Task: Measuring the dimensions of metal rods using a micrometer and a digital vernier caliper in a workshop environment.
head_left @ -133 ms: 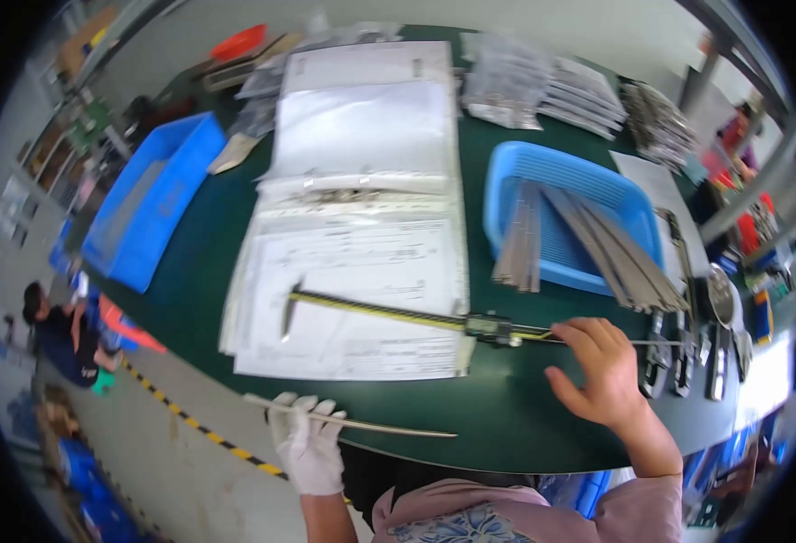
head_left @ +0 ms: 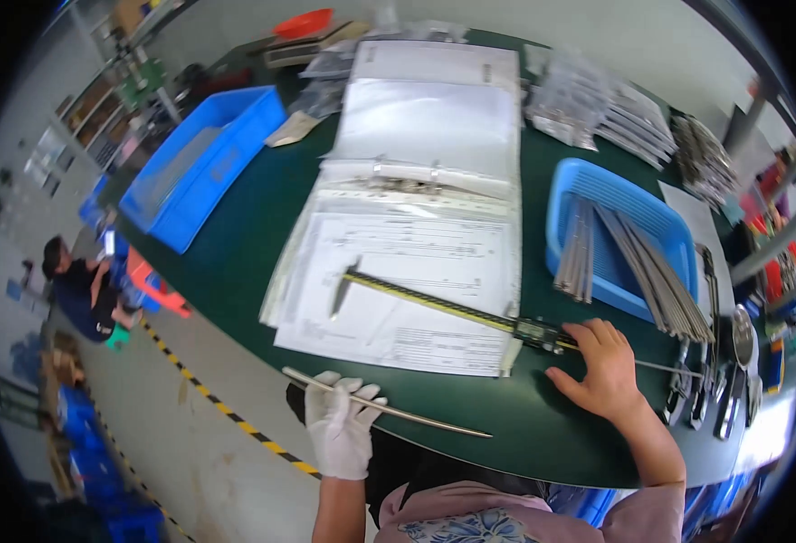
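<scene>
My left hand (head_left: 339, 434), in a white glove, is closed around a slim, slightly curved metal rod (head_left: 429, 423) at the table's front edge. The rod points to the right, its far end free. A digital caliper (head_left: 434, 303) with a long beam lies across the open binder (head_left: 307, 308), jaws toward the left and display toward the right. My bare right hand (head_left: 601, 376) is at the caliper's right part, fingers stretched over the beam beside the display. Its thumb stands well apart, and the fingertips touch or hover just above the caliper.
Right of the binder, a light-blue basket (head_left: 562, 185) holds flat metal strips (head_left: 647, 262). Metal utensils (head_left: 733, 398) lie at the right edge. A blue bin (head_left: 190, 204) stands at left, bagged parts (head_left: 570, 95) at the back. Another person (head_left: 81, 290) sits beyond the left edge.
The view has shifted, so the table sits farther right in the picture. My right hand has come left along the caliper, closer to its display. The left hand still holds the rod.
</scene>
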